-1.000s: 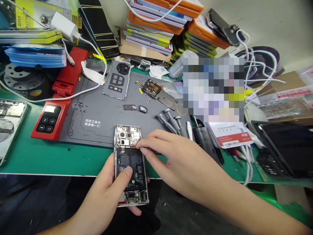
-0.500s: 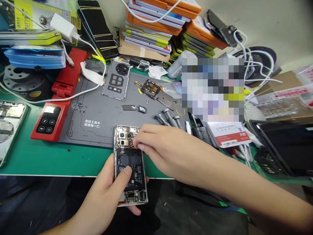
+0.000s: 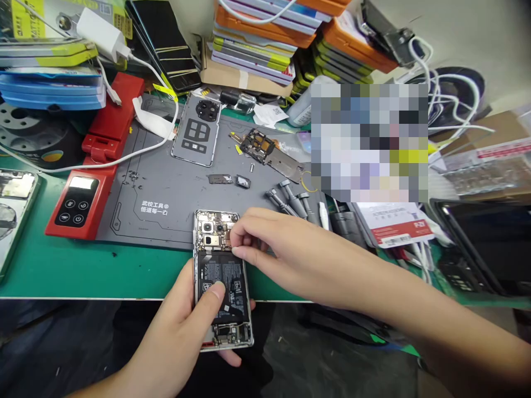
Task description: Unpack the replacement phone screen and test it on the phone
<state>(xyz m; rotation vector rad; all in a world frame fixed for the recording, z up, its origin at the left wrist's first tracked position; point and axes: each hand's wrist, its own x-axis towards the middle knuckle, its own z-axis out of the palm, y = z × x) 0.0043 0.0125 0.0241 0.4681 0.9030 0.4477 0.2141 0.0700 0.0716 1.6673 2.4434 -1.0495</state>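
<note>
An opened smartphone (image 3: 224, 276) is tilted at the bench's front edge, its camera modules, circuit board and black battery (image 3: 226, 309) exposed. My left hand (image 3: 186, 309) is wrapped round its lower half, thumb lying on the battery and fingers underneath. At the phone's upper right edge, beside the circuit board (image 3: 212, 240), my right hand (image 3: 265, 237) is closed with thumb and fingertips together. Anything between those fingertips is hidden or too small to name. Behind the phone, a detached back cover (image 3: 194, 132) lies on the grey mat (image 3: 174, 188).
Several screwdrivers (image 3: 286, 199) and a removed phone board assembly (image 3: 269, 155) lie right of the cover. A red heating tool (image 3: 78, 202) with a button panel stands at left. Stacked boxes (image 3: 253, 50) line the back. A white cable (image 3: 136, 160) crosses the mat.
My right fingertips have drawn slightly right, from over the circuit board to the phone's edge, with the curled fingers showing more. My left hand keeps the same hold. The view has shifted slightly.
</note>
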